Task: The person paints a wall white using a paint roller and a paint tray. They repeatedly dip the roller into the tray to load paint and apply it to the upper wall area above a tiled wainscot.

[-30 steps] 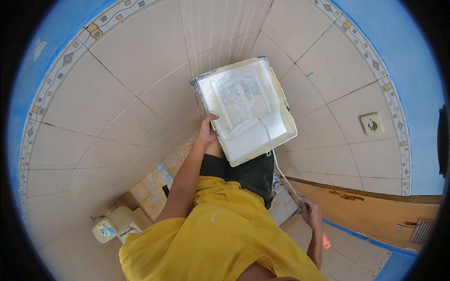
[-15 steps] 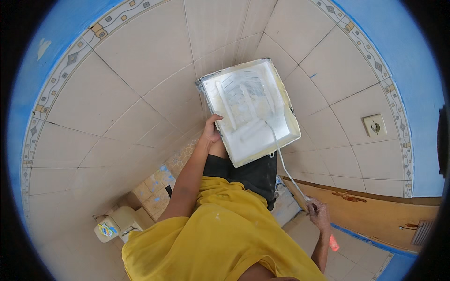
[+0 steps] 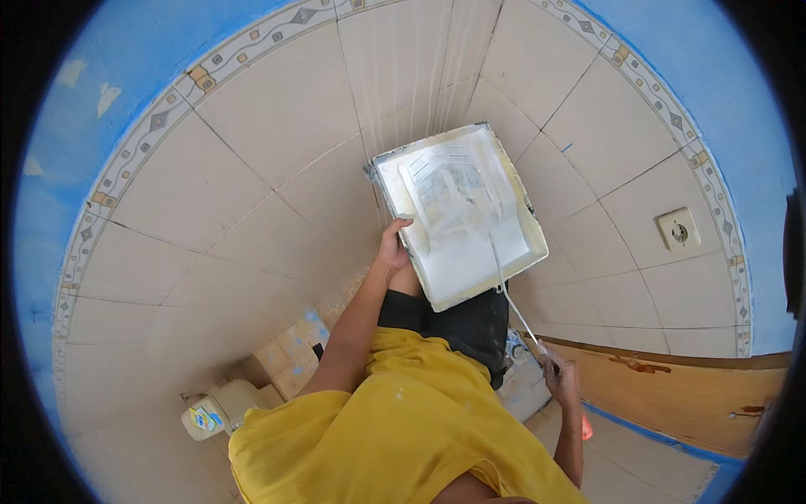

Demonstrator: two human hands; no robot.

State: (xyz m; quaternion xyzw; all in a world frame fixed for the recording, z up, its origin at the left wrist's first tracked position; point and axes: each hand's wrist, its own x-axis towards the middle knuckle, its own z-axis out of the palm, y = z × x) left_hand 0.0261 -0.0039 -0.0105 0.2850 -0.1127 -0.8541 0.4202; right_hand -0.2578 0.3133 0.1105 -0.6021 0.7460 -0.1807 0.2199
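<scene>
A paint tray [image 3: 411, 277], smeared with white paint and crusted along its rim, is tilted up in front of me above my dark shorts. My left hand [image 3: 395, 244] grips its left edge, thumb over the rim. In my right hand [image 3: 561, 376], lower right, is a paint roller [image 3: 522, 317] with a long thin white rod. The rod reaches into the tray, where the roller's white head is hard to tell from the paint. A red piece [image 3: 587, 427] shows behind my right wrist, possibly the handle's end.
Beige tiled walls meet in a corner beyond the tray, with a patterned border and blue paint above. A wall socket [image 3: 678, 228] is at right, over a wooden door [image 3: 672, 399]. A cream container [image 3: 220, 409] stands lower left. Blue spots mark the floor tiles [image 3: 290, 346].
The roller head has moved up the tray, away from me. My right hand has come up and slightly left with it. The tray sits a little lower and further right in view.
</scene>
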